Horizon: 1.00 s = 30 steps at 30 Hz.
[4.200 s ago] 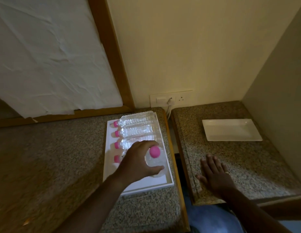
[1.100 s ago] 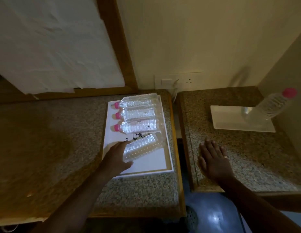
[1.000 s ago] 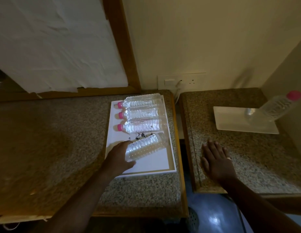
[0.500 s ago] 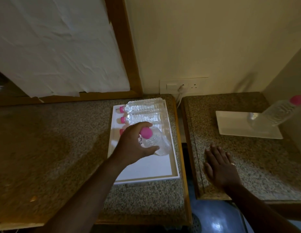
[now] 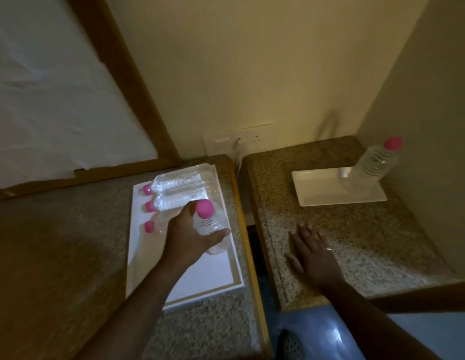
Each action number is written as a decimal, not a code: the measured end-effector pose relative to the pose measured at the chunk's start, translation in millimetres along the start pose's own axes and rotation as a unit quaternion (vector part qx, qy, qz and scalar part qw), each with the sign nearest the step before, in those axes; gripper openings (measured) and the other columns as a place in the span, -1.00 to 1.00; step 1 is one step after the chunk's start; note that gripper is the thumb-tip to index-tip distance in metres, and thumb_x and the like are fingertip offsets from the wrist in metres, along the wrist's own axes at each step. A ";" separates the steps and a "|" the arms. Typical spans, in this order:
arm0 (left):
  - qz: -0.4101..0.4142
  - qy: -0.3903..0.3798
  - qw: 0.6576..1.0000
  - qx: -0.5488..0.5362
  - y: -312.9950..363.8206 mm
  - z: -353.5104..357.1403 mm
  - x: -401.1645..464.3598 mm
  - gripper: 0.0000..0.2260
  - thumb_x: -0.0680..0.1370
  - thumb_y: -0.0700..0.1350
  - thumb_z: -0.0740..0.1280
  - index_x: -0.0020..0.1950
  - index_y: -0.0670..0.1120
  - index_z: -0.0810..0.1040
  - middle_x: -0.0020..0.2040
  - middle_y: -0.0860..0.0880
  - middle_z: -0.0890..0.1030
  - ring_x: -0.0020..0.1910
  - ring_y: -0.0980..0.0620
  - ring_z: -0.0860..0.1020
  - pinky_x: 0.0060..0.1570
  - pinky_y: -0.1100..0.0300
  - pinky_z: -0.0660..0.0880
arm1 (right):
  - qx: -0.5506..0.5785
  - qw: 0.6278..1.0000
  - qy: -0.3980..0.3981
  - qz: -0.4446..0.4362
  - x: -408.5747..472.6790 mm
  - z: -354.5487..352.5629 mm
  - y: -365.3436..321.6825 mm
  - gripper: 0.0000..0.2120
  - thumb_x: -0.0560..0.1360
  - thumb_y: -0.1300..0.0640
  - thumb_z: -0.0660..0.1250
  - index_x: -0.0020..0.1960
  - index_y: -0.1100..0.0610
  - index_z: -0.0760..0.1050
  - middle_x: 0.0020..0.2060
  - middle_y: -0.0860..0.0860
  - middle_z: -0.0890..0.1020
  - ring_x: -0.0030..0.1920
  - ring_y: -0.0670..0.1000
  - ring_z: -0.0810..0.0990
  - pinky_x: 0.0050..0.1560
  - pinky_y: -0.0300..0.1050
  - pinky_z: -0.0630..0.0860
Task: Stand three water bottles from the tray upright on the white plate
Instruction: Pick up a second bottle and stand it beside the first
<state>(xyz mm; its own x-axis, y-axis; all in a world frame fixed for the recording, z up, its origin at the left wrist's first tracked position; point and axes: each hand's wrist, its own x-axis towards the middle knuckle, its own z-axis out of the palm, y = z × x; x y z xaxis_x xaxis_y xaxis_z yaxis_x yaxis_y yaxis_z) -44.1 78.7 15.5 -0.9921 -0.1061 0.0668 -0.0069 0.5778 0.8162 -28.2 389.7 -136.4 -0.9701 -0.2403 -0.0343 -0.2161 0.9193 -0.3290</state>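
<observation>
My left hand (image 5: pixel 186 242) grips a clear water bottle with a pink cap (image 5: pixel 209 223), lifted upright above the white tray (image 5: pixel 200 276) on the left counter. Three more pink-capped bottles (image 5: pixel 182 196) lie side by side at the tray's far end. On the right counter the white plate (image 5: pixel 327 193) holds one bottle (image 5: pixel 374 162) standing at its far right corner. My right hand (image 5: pixel 313 255) rests flat, fingers spread, on the right counter in front of the plate.
A gap (image 5: pixel 249 229) separates the two granite counters. A wall socket with a plugged cable (image 5: pixel 239 144) sits behind the gap. Walls close in the right counter at the back and right. A wood-framed panel (image 5: pixel 138 81) stands behind the left counter.
My left hand picked a lying bottle off the tray and turned it upright, lifting it above the tray. One bottle stands on the plate since the earliest frame. The right hand stayed put.
</observation>
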 end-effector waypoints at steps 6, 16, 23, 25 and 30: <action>0.015 -0.052 0.998 -0.008 62.1 17.3 35.6 -0.40 0.16 0.15 0.64 0.13 0.17 0.51 0.03 0.15 0.65 0.01 0.16 0.61 -0.07 0.14 0.55 | -0.011 0.996 -0.008 0.087 -12.5 -20.7 61.3 -0.22 0.54 -0.43 -0.08 0.54 0.07 0.24 0.55 0.17 0.20 0.56 0.17 0.06 0.52 0.19 0.03; 0.064 -0.121 0.989 -0.064 148.5 185.4 115.7 -0.42 0.19 0.02 0.65 0.10 -0.01 0.48 0.00 0.07 0.64 0.00 0.05 0.61 -0.04 0.18 0.56 | -0.014 0.996 0.013 0.088 -16.5 -38.0 106.8 -0.27 0.55 -0.40 -0.08 0.55 0.04 0.19 0.57 0.15 0.14 0.56 0.18 0.06 0.50 0.17 -0.06; 0.084 -0.163 0.981 -0.059 153.7 257.5 137.2 -0.46 0.20 -0.07 0.66 0.03 0.17 0.46 -0.02 0.11 0.61 -0.03 0.11 0.60 -0.11 0.33 0.50 | -0.010 0.995 0.046 0.082 -14.9 -35.2 130.4 -0.32 0.59 -0.35 -0.04 0.55 0.07 0.19 0.56 0.14 0.18 0.57 0.15 0.03 0.51 0.16 -0.07; 0.087 -0.175 0.979 -0.052 152.4 266.9 141.2 -0.45 0.20 -0.08 0.66 0.04 0.18 0.46 -0.04 0.18 0.59 -0.04 0.13 0.60 -0.15 0.38 0.48 | -0.014 0.995 0.056 0.082 -14.8 -33.5 131.4 -0.33 0.60 -0.33 0.00 0.53 0.09 0.23 0.55 0.15 0.21 0.56 0.17 0.06 0.50 0.16 -0.08; 0.092 -0.192 0.976 -0.037 154.2 279.8 147.7 -0.36 0.21 -0.04 0.65 0.21 0.03 0.48 0.09 0.02 0.62 0.06 0.02 0.60 0.02 0.08 0.54 | -0.018 0.994 0.072 0.079 -15.2 -32.4 132.9 -0.34 0.60 -0.32 0.02 0.51 0.12 0.28 0.55 0.17 0.21 0.56 0.18 0.08 0.51 0.18 -0.05</action>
<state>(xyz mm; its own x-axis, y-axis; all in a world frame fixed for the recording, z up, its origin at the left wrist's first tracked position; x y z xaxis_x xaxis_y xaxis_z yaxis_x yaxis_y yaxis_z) -226.7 378.5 -9.4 -0.9492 0.3144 0.0079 0.1714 0.4961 0.8511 -45.8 525.6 -149.0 -0.9975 -0.0470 0.0524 -0.0605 0.9534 -0.2957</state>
